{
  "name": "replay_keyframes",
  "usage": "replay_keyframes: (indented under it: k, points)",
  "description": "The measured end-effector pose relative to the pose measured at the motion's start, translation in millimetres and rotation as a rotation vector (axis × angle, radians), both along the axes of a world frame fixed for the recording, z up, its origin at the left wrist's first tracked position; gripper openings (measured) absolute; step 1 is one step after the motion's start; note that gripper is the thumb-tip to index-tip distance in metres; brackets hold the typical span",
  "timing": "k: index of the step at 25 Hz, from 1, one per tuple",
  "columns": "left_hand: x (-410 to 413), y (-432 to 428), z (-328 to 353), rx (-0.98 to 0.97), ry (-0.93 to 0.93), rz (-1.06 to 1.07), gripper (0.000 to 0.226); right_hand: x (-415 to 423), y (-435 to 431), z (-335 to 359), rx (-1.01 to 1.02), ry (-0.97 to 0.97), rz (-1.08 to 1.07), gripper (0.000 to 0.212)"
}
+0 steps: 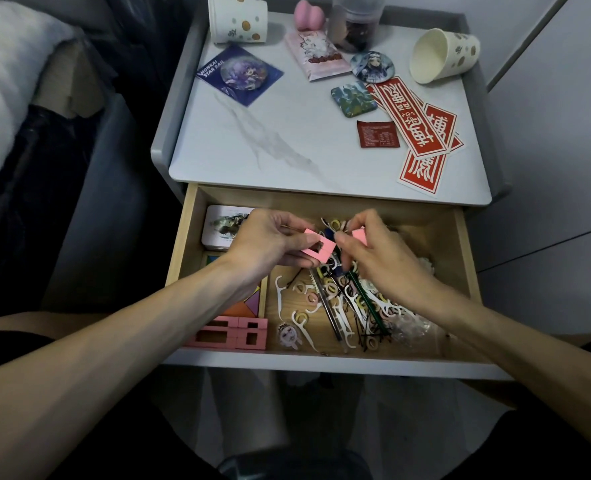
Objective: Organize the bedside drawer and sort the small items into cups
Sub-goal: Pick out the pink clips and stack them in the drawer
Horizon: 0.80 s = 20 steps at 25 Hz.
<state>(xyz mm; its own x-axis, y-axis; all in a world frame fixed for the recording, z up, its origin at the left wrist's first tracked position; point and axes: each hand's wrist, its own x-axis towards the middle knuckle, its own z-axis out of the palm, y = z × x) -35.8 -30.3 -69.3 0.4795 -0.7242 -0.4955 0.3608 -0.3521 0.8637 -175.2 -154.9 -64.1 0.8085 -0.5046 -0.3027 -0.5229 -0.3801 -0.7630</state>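
Just above the clutter in the open pale-wood drawer [462,244], both hands work close together. The left hand [270,242] pinches a flat pink square block with a square hole [316,247] between thumb and curled fingers. The right hand [380,259] pinches a smaller pink block [359,234] at its fingertips, near the first piece but apart from it. Beneath lie thin white plastic floss picks [280,296], soft looped hair ties [299,317], slim pens [328,306] and dark wire hairpins [367,327] in a tangle. More hollow pink blocks [231,332] sit in the drawer's front left corner. On the smooth marbled nightstand top [252,150], one dotted paper cup [237,19] stands at the back left; another paper cup [443,55] lies on its side at the back right.
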Motion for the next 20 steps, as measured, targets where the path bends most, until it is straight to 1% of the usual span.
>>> replay_keyframes:
  k: [2, 5, 7, 9, 11, 13, 16, 20]
  points:
    - [1, 0, 0, 0.007, -0.018, -0.007, 0.006, 1, -5, 4, -0.092, 0.047, 0.016, 0.016]
    - [0, 0, -2, 0.025, -0.034, -0.037, 0.006, 3, -12, 10, -0.095, 0.081, 0.082, 0.007]
    - [-1, 0, -2, 0.036, -0.039, -0.06, 0.006, 4, -16, 14, -0.088, 0.083, 0.171, 0.006]
    - [-2, 1, -2, 0.043, -0.046, -0.077, 0.007, 3, -23, 15, -0.142, 0.104, 0.284, 0.004]
    - [-2, 0, -1, 0.047, -0.066, -0.1, 0.008, 2, -27, 15, -0.178, 0.154, 0.369, 0.007]
    - [-3, 0, -2, 0.051, -0.081, -0.115, 0.01, 1, -27, 17, -0.17, 0.199, 0.419, 0.013]
    - [-4, 1, -2, 0.049, -0.09, -0.128, 0.011, 1, -24, 18, -0.192, 0.191, 0.428, 0.015]
    - [-4, 1, -2, 0.044, -0.081, -0.129, 0.009, 3, -20, 19, -0.219, 0.075, 0.339, 0.017]
